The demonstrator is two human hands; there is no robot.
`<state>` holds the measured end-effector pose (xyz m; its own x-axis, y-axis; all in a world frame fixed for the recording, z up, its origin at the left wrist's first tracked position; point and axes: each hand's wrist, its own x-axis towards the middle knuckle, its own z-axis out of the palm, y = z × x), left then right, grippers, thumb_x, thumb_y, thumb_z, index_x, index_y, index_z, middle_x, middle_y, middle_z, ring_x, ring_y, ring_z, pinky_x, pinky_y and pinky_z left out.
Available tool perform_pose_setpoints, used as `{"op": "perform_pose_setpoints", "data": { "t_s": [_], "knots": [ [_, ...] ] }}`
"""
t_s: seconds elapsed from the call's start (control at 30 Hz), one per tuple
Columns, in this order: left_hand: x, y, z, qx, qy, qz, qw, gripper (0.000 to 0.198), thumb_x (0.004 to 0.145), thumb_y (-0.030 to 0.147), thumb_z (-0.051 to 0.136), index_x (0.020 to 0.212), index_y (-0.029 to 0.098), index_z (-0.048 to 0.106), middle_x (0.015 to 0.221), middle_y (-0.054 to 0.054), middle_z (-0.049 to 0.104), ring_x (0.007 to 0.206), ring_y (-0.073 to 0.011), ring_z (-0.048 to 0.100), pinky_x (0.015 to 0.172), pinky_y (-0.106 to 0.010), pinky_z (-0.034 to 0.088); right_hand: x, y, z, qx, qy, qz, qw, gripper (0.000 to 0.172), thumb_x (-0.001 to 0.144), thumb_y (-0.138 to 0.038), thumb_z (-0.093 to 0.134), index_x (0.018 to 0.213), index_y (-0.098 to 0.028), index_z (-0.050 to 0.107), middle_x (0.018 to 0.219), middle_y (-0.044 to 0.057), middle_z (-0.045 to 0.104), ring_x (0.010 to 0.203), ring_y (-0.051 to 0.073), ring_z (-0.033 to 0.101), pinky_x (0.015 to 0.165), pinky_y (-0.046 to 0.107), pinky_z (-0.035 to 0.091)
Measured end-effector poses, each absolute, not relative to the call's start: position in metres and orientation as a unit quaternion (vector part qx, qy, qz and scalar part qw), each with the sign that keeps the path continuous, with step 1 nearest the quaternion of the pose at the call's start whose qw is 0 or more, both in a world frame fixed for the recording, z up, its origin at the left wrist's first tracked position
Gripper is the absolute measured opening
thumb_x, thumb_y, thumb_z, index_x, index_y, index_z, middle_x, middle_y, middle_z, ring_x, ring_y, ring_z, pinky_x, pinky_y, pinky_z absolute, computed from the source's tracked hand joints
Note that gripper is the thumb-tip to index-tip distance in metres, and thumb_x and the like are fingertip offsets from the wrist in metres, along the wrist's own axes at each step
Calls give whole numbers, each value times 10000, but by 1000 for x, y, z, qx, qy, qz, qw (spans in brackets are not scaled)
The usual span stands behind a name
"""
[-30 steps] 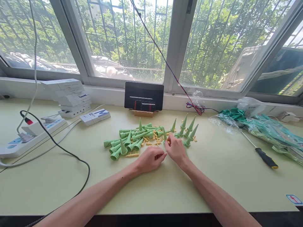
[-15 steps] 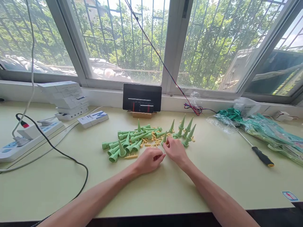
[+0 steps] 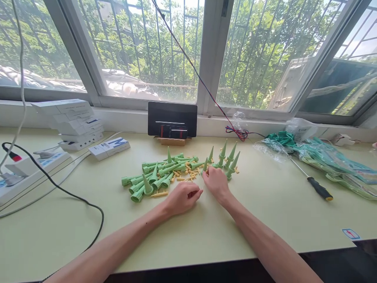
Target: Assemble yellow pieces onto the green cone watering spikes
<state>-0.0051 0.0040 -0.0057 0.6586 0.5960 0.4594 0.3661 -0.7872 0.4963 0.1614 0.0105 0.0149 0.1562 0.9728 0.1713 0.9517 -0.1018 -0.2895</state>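
Spike, green, stood roughly upright just beyond the right hand, the nearer one, whose bunched fingers partly hid its base, clamped or not couldn't be told, while the left hand sat curled alongside, contents hidden.

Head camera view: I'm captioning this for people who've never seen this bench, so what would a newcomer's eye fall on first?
Probably the heap of green tapered pieces mid-table, strewn with small yellow pegs, just beyond the left hand. Beside it, the right hand is close against an upright green cone. Behind the heap, a dark screen stands below the bright windows.
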Motion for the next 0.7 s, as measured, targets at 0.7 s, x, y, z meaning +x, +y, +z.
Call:
{"op": "perform_pose_setpoints", "data": {
  "t_s": [0.7],
  "knots": [
    [-7,4,8,762,362,529,96,470,960,278,482,503,169,480,466,30,469,440,-82,387,482,-242,326,136,-12,-2,-449,-843,123,269,184,912,-162,519,750,-166,606,629,-3,589,543,106,440,560,225,304]
  ]
}}
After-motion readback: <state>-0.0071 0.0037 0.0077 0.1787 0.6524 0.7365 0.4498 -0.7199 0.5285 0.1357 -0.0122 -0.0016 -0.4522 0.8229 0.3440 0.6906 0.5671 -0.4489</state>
